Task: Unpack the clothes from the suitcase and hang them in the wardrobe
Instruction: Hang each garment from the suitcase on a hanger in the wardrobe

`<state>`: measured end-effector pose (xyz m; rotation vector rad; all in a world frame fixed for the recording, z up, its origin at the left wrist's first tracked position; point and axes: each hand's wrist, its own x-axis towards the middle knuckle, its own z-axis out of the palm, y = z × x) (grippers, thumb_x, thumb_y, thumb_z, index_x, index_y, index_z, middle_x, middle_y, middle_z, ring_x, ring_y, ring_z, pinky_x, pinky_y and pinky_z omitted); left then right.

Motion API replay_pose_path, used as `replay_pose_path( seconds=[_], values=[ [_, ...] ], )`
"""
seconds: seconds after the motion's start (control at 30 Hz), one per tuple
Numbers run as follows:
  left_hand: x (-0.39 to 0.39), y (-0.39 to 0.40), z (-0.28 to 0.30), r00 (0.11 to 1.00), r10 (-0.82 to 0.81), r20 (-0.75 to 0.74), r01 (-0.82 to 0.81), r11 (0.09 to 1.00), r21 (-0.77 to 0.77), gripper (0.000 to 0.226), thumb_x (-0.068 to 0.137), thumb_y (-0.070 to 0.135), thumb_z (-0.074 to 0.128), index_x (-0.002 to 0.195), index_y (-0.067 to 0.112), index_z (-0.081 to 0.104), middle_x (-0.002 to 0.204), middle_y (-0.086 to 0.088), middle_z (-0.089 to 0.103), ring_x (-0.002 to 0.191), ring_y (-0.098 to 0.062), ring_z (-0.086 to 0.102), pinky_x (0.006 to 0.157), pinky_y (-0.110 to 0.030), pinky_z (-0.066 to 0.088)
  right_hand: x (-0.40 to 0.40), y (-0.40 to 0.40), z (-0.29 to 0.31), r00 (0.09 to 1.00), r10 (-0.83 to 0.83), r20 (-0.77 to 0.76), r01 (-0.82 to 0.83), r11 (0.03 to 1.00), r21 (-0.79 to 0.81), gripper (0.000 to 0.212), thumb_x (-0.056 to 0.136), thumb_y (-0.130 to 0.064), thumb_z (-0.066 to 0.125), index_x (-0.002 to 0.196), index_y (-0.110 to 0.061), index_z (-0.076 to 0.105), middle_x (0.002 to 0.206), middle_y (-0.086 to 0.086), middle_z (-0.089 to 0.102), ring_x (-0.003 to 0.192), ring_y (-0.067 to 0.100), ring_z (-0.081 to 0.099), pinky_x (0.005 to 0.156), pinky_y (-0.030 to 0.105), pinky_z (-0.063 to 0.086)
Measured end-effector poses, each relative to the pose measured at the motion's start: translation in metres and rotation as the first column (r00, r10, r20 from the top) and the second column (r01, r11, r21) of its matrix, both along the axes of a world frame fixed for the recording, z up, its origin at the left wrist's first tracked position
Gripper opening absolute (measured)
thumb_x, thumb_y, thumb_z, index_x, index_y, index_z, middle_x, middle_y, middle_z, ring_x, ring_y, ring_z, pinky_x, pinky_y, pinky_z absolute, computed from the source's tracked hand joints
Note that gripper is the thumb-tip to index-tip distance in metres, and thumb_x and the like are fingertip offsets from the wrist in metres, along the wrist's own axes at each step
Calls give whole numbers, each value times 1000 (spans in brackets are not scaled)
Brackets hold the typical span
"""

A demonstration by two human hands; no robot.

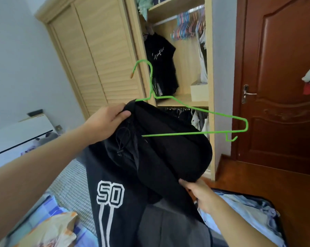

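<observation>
We hold the black hoodie (150,157) up in front of the open wardrobe (186,97). It looks soft and floppy, so we should grab it by the neck. A thin green wire hanger (195,120) is half inside it. Our left hand (107,120) pinches the collar, and our right hand (200,195) grips the hood edge. The suitcase (254,211) lies open below.

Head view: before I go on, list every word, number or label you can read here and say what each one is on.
"50": large white outlined digits on the black garment held in both hands, above two white stripes.
White cursive script on the black T-shirt hanging in the wardrobe: too blurred to read.
Green hanger: no readable text.
Nothing else legible in this view.
</observation>
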<state>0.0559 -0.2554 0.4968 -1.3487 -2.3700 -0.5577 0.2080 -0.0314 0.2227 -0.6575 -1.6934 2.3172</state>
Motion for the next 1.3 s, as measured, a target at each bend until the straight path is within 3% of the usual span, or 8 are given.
replay_pose_path(
  seconds=[0.1,0.27,0.43,0.67,0.9,0.97,1.13,1.3],
  values=[
    [-13,-24,-9,998,-2,61,-1,998,57,31,106,35,47,85,12,49,76,-4,59,75,-15,55,68,-27,44,-1,-13,12,985,166,53,-173,971,166,38,90,-25,75,126,-19,64,115,-8,73,107,12,67,89,28,54],
    [-30,-71,-33,993,-71,-93,65,996,-60,59,97,68,33,86,14,55,77,1,60,75,-16,57,71,-41,48,-1,53,100,965,-215,-149,217,976,-7,23,87,-28,76,98,-15,61,90,12,73,60,17,59,48,25,50],
    [-39,-78,-61,895,-148,-420,85,983,-165,48,106,52,30,106,16,62,87,5,56,68,-25,61,53,-37,51,17,84,213,1000,-5,-8,8,887,461,12,102,-18,55,101,-9,64,69,0,73,49,5,60,45,17,40],
    [-20,-40,-59,808,125,-576,-194,979,-59,31,106,38,47,102,12,61,78,-1,50,54,-36,59,43,-41,49,-19,74,239,968,-250,13,221,877,426,19,104,-25,51,105,-9,61,77,5,54,62,17,47,58,28,39],
    [-12,-41,-28,709,124,-694,-312,938,-151,49,73,-4,71,121,-2,63,83,-10,58,55,-32,58,41,-29,29,-8,83,234,889,-456,-40,101,111,989,33,106,-38,39,97,-12,55,94,12,56,82,29,48,71,36,37],
    [-7,-29,-30,670,91,-737,-377,896,-233,47,76,1,62,123,-1,61,89,-7,61,62,-27,61,42,-30,32,-16,71,234,909,-415,-25,110,182,977,33,107,-36,39,93,-11,55,90,7,55,83,28,50,71,36,39],
    [4,-1,-35,786,332,-522,-407,913,-32,17,99,22,56,113,14,63,87,1,49,73,-30,65,51,-34,36,-36,40,246,955,-287,-79,297,908,296,22,104,-27,53,87,-13,56,80,6,58,66,16,61,69,31,52],
    [-3,-17,-45,993,109,-35,-98,969,225,23,98,34,62,75,30,60,73,8,56,76,-20,58,69,-39,47,-23,59,258,980,-183,-83,201,902,382,12,104,-19,50,104,-10,58,96,9,64,71,15,62,64,31,58]
  ],
)
